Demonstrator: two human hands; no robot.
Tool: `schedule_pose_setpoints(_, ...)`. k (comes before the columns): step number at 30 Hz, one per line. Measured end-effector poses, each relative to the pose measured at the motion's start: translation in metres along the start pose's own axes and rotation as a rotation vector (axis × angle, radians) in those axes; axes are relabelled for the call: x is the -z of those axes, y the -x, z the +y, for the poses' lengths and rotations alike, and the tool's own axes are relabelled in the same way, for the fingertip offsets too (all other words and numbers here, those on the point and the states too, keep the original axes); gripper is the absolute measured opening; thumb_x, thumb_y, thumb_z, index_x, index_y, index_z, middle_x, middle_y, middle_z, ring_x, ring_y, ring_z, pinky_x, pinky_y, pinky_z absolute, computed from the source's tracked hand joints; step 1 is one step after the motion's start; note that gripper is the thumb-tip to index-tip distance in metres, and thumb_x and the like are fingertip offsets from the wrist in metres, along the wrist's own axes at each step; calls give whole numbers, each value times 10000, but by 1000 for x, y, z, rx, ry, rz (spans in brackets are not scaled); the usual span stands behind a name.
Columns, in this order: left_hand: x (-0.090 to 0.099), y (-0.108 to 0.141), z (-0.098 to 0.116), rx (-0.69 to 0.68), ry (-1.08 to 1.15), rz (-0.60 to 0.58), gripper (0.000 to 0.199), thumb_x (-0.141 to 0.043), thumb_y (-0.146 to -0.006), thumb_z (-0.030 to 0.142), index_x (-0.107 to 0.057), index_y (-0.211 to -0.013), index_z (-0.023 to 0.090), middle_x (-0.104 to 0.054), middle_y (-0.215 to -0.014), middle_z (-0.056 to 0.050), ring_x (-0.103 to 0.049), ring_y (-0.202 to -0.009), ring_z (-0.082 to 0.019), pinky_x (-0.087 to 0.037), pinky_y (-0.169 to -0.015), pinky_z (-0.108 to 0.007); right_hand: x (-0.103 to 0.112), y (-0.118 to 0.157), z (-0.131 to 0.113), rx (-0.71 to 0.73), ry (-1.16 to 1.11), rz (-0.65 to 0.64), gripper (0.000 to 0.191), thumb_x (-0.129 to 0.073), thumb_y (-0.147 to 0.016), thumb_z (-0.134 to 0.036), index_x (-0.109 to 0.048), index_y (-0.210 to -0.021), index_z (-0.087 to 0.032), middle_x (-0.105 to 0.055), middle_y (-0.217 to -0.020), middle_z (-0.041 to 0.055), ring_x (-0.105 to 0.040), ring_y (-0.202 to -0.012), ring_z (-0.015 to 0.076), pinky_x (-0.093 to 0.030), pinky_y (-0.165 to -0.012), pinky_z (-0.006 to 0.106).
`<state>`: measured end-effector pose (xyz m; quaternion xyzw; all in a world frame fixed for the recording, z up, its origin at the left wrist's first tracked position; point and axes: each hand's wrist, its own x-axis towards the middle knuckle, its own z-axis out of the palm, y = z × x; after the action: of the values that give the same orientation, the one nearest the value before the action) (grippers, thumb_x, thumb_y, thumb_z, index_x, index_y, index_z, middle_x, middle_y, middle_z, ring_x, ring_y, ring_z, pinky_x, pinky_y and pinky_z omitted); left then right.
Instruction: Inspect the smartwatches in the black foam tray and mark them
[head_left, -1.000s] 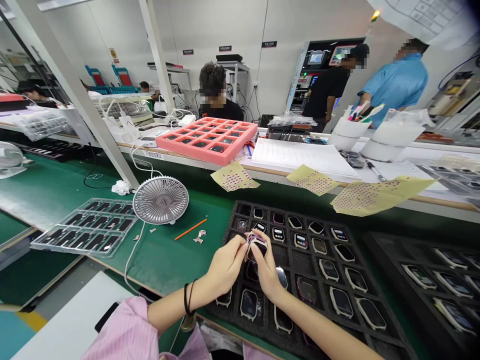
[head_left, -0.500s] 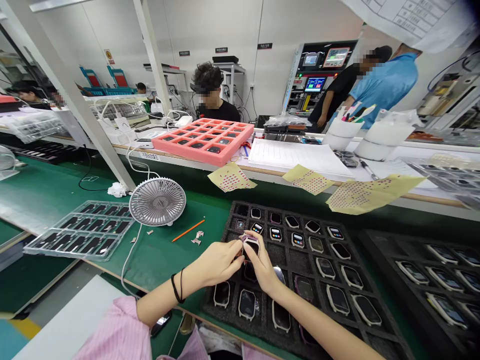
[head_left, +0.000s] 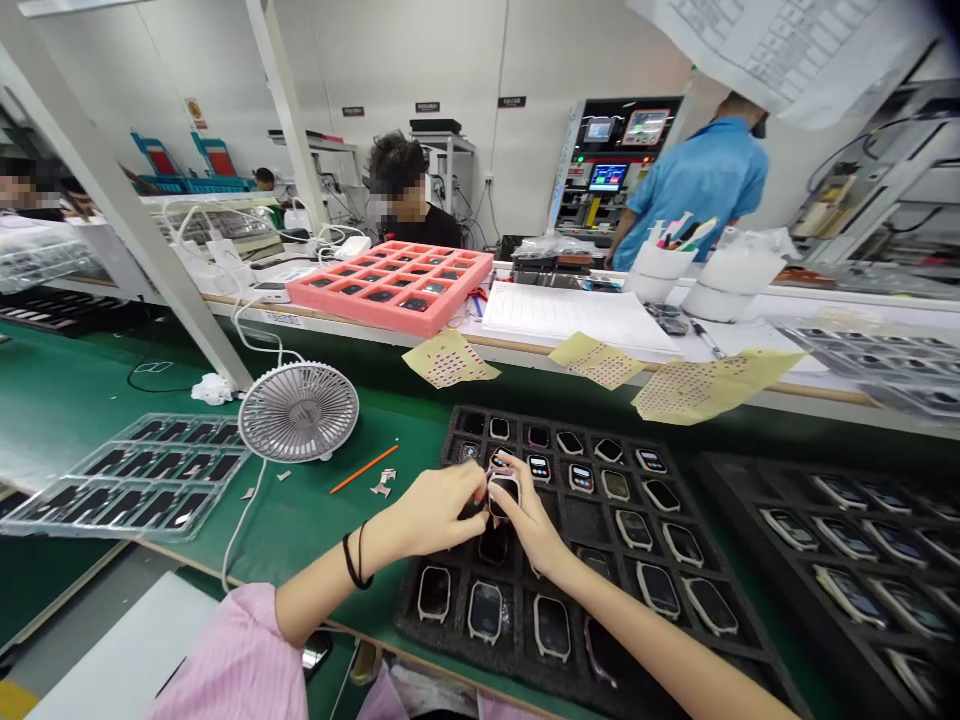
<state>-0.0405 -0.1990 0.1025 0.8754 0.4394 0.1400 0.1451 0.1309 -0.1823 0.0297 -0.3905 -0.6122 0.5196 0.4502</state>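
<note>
A small watch case (head_left: 504, 494) with a dark screen is held up between both hands, over the black foam tray (head_left: 583, 522). My right hand (head_left: 529, 520) grips it from the right, thumb along its front. From the left, my left hand (head_left: 444, 508) pinches at its edge, fingers bent and close together; what lies between those fingertips is too small to tell. Watch cases with lit or dark screens fill many compartments around the hands, among them a larger one (head_left: 486, 611) near the front edge.
A white fan (head_left: 298, 412), an orange stick (head_left: 364, 470) and small scraps (head_left: 384, 483) lie left of the hands. Further left is a clear tray of black parts (head_left: 135, 475). A pink tray (head_left: 390, 285) sits on the shelf; another black tray (head_left: 847, 560) is at right.
The view has shifted slightly. My left hand's fingers have moved a little at the watch case's edge, and both hands still hold it. In the background, one of two standing people is no longer visible.
</note>
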Motion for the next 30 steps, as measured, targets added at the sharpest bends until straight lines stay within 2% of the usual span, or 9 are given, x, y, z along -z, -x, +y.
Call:
schedule_pose_setpoints(3, -12, -13, 4, -81, 37, 159, 419, -602, -809, 291, -442, -1181, 181, -529, -1270, -123, -514, -1181, -254, -469, -937, -369, 17, -2, 8, -21, 25, 33, 470, -499, -878, -433, -306, -1264, -247, -584, -1027, 52, -574, -696, 157, -502, -570, 285)
schedule_pose_setpoints(5, -30, -25, 6, -135, 47, 177, 635, -633, -774, 235, -326, -1327, 191, -449, -1386, -144, -431, -1288, -271, -422, -1031, -424, 28, -2, 14, -5, 81, 71, 464, -489, -887, -426, -301, -1268, -242, -596, -1047, 63, -595, -717, 163, -515, -644, 314)
schedule_pose_setpoints(9, -72, -59, 10, -112, 59, 147, 647, -562, -723, 49, -348, -1322, 165, -491, -1359, -167, -461, -1272, -286, -422, -1037, -464, 45, -4, 23, 68, 242, 125, 560, -528, -866, -369, -280, -1343, -210, -601, -1164, 113, -609, -1030, 236, -446, -937, 424)
schedule_pose_setpoints(13, -96, -91, 13, -37, 84, 170, 575, -459, -697, -35, -442, -1244, 141, -606, -1196, -155, -563, -1143, -269, -487, -948, -443, 58, -7, 28, 24, 336, 153, 719, -539, -820, -281, -191, -1443, -191, -599, -1186, 142, -605, -1073, 272, -416, -965, 470)
schedule_pose_setpoints(17, -104, -106, 8, -36, 120, 203, 517, -501, -693, -13, -495, -1187, 139, -642, -1128, -154, -604, -1074, -284, -506, -906, -453, 73, -12, 32, -25, 274, 149, 792, -572, -783, -265, -182, -1471, -215, -572, -1236, 128, -566, -1140, 256, -379, -1009, 466)
schedule_pose_setpoints(21, -104, -104, -4, -56, 180, 238, 499, -623, -715, 98, -503, -1196, 153, -637, -1171, -151, -615, -1077, -275, -506, -924, -427, 90, -15, 30, -139, -69, 38, 744, -663, -752, -348, -337, -1412, -241, -631, -1099, 61, -623, -997, 204, -441, -946, 415)
schedule_pose_setpoints(25, -103, -101, -7, -213, 331, 272, 530, -710, -703, 199, -517, -1197, 190, -653, -1173, -108, -607, -1100, -255, -453, -1002, -432, 106, -16, 29, -348, -432, -148, 431, -752, -702, -341, -626, -1088, -196, -680, -927, 35, -651, -845, 165, -506, -776, 297)
schedule_pose_setpoints(27, -103, -101, -5, -272, 368, 270, 531, -731, -695, 226, -528, -1184, 187, -662, -1158, -106, -596, -1118, -263, -412, -1040, -458, 110, -16, 31, -421, -517, -219, 330, -795, -659, -329, -669, -911, -156, -683, -813, 27, -651, -739, 145, -510, -717, 271)
schedule_pose_setpoints(30, -104, -101, -2, -246, 435, 225, 524, -737, -710, 275, -532, -1186, 196, -655, -1173, -105, -603, -1101, -255, -440, -1007, -442, 113, -16, 36, -457, -543, -223, 282, -820, -631, -291, -671, -816, -139, -681, -738, 17, -646, -673, 131, -511, -681, 256)
